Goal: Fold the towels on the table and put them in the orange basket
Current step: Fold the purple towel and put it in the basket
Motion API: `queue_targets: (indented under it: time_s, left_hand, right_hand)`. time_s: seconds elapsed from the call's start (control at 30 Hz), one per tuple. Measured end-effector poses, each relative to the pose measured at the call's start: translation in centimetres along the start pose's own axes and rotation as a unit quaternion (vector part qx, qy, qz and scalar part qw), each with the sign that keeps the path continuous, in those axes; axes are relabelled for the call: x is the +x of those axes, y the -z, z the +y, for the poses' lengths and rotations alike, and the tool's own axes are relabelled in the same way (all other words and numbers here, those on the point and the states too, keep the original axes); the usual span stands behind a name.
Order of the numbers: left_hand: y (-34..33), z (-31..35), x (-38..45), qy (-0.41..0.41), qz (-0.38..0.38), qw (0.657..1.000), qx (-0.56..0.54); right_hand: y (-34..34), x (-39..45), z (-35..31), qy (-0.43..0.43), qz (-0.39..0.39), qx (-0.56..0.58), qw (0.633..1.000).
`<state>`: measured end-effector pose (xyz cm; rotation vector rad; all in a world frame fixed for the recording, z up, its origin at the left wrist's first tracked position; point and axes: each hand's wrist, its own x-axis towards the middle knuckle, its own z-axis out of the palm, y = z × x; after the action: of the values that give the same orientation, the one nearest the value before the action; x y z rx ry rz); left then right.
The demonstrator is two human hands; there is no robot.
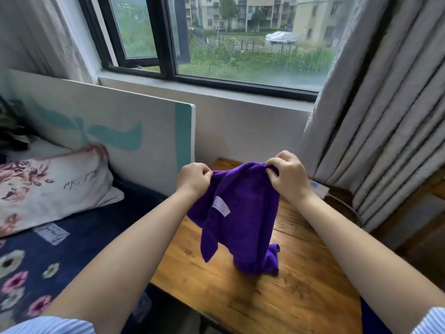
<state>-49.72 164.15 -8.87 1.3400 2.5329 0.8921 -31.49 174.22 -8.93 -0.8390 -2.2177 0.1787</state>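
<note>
A purple towel [240, 218] with a small white label hangs above the wooden table [277, 297]. My left hand [193, 180] pinches its upper left edge and my right hand [287, 175] pinches its upper right edge. The towel hangs crumpled between them, and its lower end rests bunched on the tabletop. No orange basket is in view.
A bed with a dark floral cover [48, 261] and a floral pillow [48, 186] lies left of the table, with a white headboard [108, 124] behind. Grey curtains [385, 128] hang at the right. A window [240, 39] is straight ahead. Something blue [370, 319] shows at the table's near right edge.
</note>
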Motion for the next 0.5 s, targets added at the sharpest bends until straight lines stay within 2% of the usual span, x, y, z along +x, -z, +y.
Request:
queue_targets:
  time_s: [0.17,0.37,0.5]
  left_hand:
    - [-2.5,-3.0,4.7,-0.011,-0.040,0.999,0.028]
    - [-5.9,-6.8,8.8,-0.067,-0.090,0.993,0.047]
    - [-9.4,-10.7,8.6,-0.094,-0.184,0.971,0.119]
  right_hand:
    - [-5.4,0.3,2.5,-0.006,0.006,0.009,1.000]
    - [-11.7,0.1,4.5,-0.097,0.020,0.019,0.995]
    - [-15.4,-4.4,4.9,-0.139,-0.050,0.021,0.989]
